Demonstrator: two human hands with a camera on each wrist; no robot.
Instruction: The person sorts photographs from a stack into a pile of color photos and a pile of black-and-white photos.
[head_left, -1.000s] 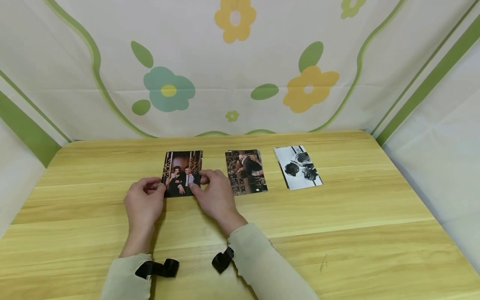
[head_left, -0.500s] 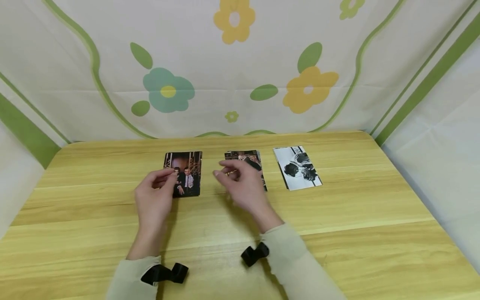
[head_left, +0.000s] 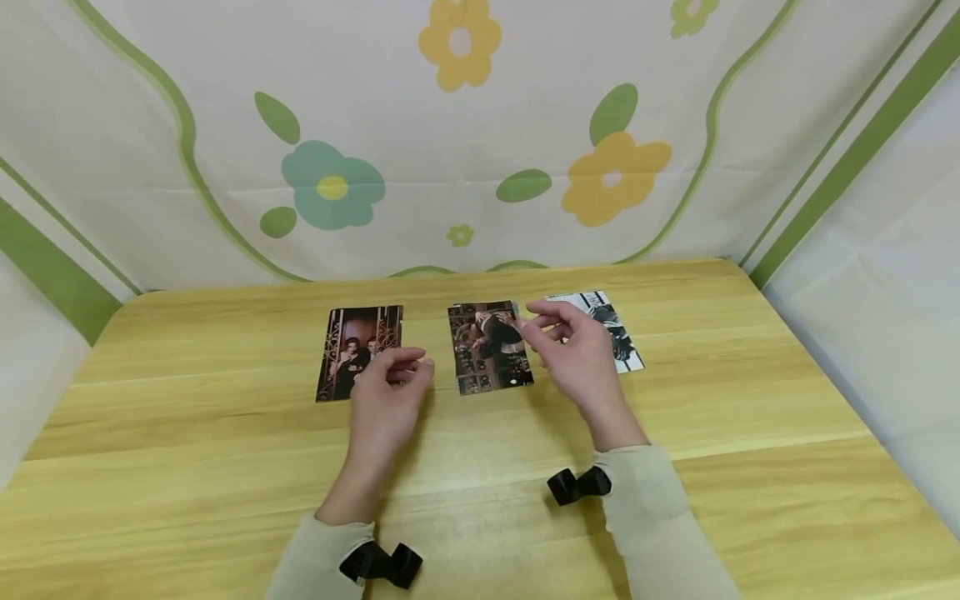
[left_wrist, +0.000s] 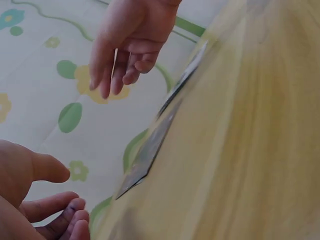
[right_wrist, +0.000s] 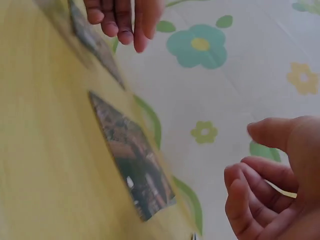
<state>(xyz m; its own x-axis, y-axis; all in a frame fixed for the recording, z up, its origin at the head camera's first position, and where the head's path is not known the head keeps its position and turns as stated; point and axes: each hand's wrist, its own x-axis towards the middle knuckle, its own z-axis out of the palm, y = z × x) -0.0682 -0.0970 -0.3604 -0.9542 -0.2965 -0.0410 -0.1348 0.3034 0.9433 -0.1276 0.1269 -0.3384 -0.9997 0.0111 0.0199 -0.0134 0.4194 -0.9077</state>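
Note:
Three small piles of photo cards lie in a row on the table. The left card [head_left: 347, 333], with people before an ornate gate, is partly covered by my left hand [head_left: 386, 404]. That hand hovers over its lower right corner, thumb and fingers loosely bent and nothing between them. A dark card [head_left: 487, 358], its picture turned sideways, lies between both hands. My right hand [head_left: 577, 354] is in the air over the black-and-white card [head_left: 628, 350], hiding its left part. In the right wrist view the right fingers [right_wrist: 262, 172] curve loosely and hold nothing; the middle card [right_wrist: 132, 155] lies flat.
The wood-grain table [head_left: 480, 517] reaches back to a white curtain [head_left: 450, 142] with printed flowers. More white cloth [head_left: 892, 208] hangs along the right side. Black straps [head_left: 382, 565] with small mounts sit on both sleeves.
Both hands have let go of the left card pile and moved right. The right hand has passed the middle pile to the black-and-white card; the left hand now hovers at the left pile's right side.

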